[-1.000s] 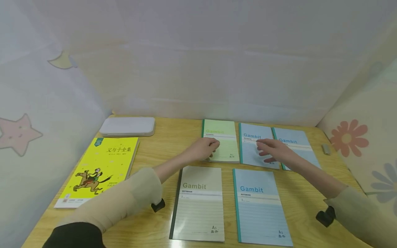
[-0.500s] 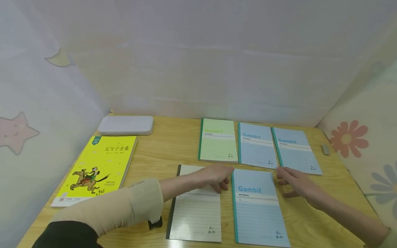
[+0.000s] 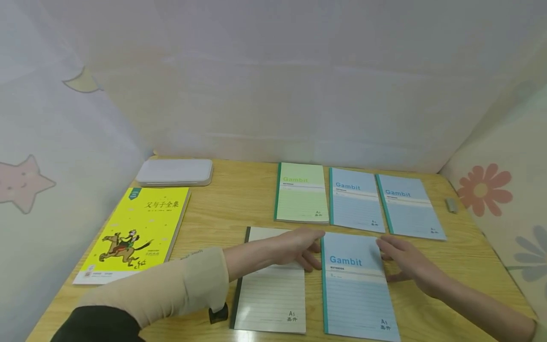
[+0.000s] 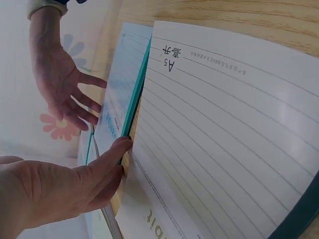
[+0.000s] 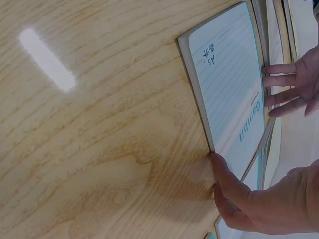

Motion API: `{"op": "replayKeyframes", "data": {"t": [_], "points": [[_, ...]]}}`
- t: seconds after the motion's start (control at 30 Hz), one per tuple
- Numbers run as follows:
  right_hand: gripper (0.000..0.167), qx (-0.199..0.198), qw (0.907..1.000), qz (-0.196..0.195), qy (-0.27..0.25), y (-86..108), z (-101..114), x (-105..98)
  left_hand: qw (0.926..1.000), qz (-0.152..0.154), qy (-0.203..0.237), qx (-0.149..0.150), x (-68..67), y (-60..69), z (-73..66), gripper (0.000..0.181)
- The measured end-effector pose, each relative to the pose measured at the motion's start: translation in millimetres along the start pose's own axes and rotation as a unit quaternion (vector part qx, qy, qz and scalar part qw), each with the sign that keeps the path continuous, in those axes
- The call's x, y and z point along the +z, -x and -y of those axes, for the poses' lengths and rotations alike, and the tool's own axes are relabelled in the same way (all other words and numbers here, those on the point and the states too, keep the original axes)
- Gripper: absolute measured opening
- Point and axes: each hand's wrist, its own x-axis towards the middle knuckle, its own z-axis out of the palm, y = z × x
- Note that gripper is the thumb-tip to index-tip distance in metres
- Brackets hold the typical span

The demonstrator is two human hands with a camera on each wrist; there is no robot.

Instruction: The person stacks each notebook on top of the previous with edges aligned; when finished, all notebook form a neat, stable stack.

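Blue Gambit notebook flat on the wood table, a hand at each long edge
Head cam just gets the left hand by the teal spine and the right hand opposite; each wrist cam shows the other hand's fingers relaxed and spread. Right wrist view adds the pale page-edge thickness plus a white glare streak on swirly grain. Gray-cream notebook alongside: glossy, ruled, dark spine.
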Motion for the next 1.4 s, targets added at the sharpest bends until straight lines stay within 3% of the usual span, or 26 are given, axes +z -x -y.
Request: {"op": "replayKeyframes", "data": {"t": [0.23,0.47,0.6,0.8,0.93,1.07,1.4], "points": [[0.07,0.019,0.9997,0.006,-0.012,-5.0,-1,-5,0.9979,-0.033,0.054,-0.011,1.6,-7.5,5.2,0.038],[0.066,0.024,0.9996,0.012,0.007,-7.9,1,-10,0.9991,-0.027,0.031,-0.013,1.2,-10.5,8.2,0.031],[0.066,0.001,0.9995,0.025,0.022,-7.7,4,-13,0.9997,-0.022,0.008,0.004,0.7,-6.7,7.3,0.029],[0.07,-0.06,0.9974,0.02,0.036,-7.9,15,-17,0.9985,0.005,-0.008,0.054,-6.8,0.3,-0.1,0.032],[0.074,-0.094,0.9937,0.002,0.06,-11.1,32,-19,0.9966,-0.019,-0.005,0.08,-17.4,-0.9,-9.1,0.044],[0.08,-0.113,0.9916,0.011,0.062,-19.4,54,-22,0.9941,-0.053,-0.004,0.095,-32.3,-2.4,-19.1,0.061],[0.099,-0.114,0.9907,0.066,0.034,-50.4,101,-27,0.9911,-0.052,-0.012,0.122,-83.3,-9.0,-36.9,0.087]]}}
